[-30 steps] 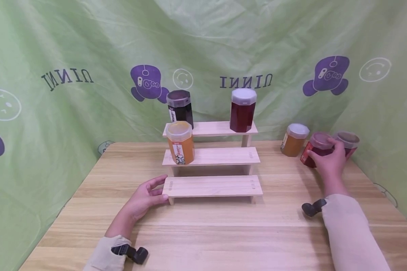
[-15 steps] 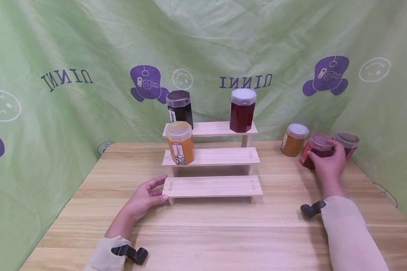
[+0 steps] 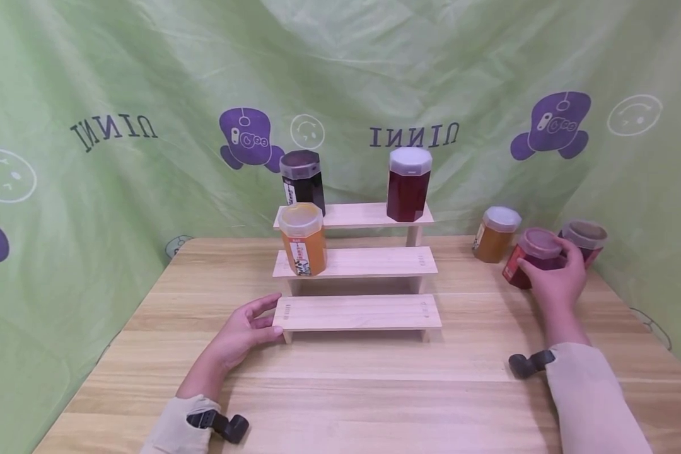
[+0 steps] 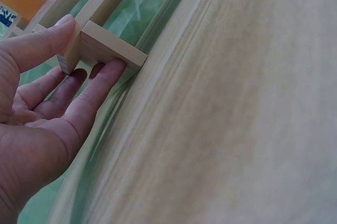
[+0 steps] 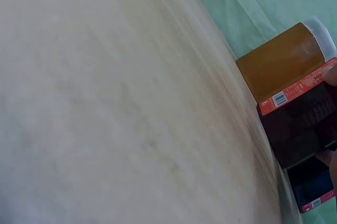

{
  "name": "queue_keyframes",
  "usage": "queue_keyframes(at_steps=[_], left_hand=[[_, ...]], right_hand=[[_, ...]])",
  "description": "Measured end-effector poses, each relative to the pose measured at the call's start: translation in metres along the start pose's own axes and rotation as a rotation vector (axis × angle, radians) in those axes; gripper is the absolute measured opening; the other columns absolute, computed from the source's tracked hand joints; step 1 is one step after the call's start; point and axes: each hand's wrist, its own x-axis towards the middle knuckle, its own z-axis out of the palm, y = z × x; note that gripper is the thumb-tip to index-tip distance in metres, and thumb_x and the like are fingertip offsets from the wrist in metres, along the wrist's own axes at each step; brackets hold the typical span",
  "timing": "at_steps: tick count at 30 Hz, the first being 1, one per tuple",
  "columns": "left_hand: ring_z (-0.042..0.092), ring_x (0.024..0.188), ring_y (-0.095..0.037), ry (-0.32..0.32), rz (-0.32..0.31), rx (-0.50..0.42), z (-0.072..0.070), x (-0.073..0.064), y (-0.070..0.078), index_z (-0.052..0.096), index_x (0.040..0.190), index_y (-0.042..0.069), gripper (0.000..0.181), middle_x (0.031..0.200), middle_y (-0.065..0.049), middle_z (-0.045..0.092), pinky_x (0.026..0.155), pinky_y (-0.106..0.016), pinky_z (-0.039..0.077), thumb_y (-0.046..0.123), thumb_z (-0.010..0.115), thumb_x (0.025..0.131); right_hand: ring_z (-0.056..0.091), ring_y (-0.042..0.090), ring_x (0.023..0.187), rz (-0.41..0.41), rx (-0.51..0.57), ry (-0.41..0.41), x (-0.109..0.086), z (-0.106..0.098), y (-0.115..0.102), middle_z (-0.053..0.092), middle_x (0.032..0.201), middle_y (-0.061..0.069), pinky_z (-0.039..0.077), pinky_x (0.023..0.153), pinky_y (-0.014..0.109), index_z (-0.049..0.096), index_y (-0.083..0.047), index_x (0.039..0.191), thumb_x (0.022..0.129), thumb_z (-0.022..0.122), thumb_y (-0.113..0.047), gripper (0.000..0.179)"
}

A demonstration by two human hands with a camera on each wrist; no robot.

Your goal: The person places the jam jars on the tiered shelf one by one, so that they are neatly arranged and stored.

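At the table's right side, my right hand [image 3: 558, 277] grips a dark red jar with a pink-looking lid [image 3: 539, 243], thumb on its left and fingers on its right. In the right wrist view the jar [image 5: 300, 121] shows its red label, with only bits of the hand at the frame's edge. My left hand [image 3: 241, 331] holds the left end of the lowest step of a wooden tiered stand [image 3: 357, 313]. The left wrist view has the thumb on the board's end and a finger against the short leg [image 4: 110, 47].
Beside the gripped jar stand an amber jar [image 3: 494, 239] and another dark red jar [image 3: 587, 233]. On the stand, an orange jar [image 3: 303, 246] occupies the middle step; a near-black jar [image 3: 306, 189] and a red jar [image 3: 407, 192] are on top. A green cloth [image 3: 340, 75] hangs behind.
My right hand and the dark red jar have shifted slightly toward me, away from the jar behind. The left hand stays at the stand's end.
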Motion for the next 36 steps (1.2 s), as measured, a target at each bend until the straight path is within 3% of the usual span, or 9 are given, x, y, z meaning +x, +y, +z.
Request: queue_keyframes(at_steps=[15,26,36], left_hand=[[0.057,0.116,-0.031,-0.015,-0.001,-0.027,0.001,-0.001,0.0,0.029,0.149,-0.003,0.08,0.152,-0.025,0.028,0.09,-0.037,0.056,-0.007,0.071,0.081],[0.058,0.114,-0.029,-0.014,-0.002,-0.026,0.0,-0.002,0.0,0.03,0.149,-0.003,0.081,0.152,-0.025,0.028,0.09,-0.037,0.055,-0.006,0.072,0.08],[0.057,0.116,-0.031,-0.02,0.003,-0.018,0.0,0.0,0.001,0.03,0.15,-0.002,0.082,0.152,-0.024,0.028,0.091,-0.038,0.055,-0.005,0.073,0.08]], right_hand=[[0.041,0.013,0.13,-0.014,-0.038,-0.012,-0.009,-0.004,-0.002,0.046,0.146,0.005,0.032,0.113,0.027,0.047,-0.021,0.144,0.072,0.085,-0.013,0.082],[0.042,0.018,0.13,0.006,-0.051,-0.084,-0.022,-0.006,-0.014,0.044,0.147,0.007,0.036,0.112,0.033,0.043,-0.023,0.147,0.075,0.084,-0.016,0.083],[0.048,0.019,0.123,-0.052,-0.067,-0.08,-0.033,-0.006,-0.025,0.047,0.144,0.008,0.042,0.108,0.033,0.046,-0.022,0.144,0.074,0.085,-0.015,0.08]])
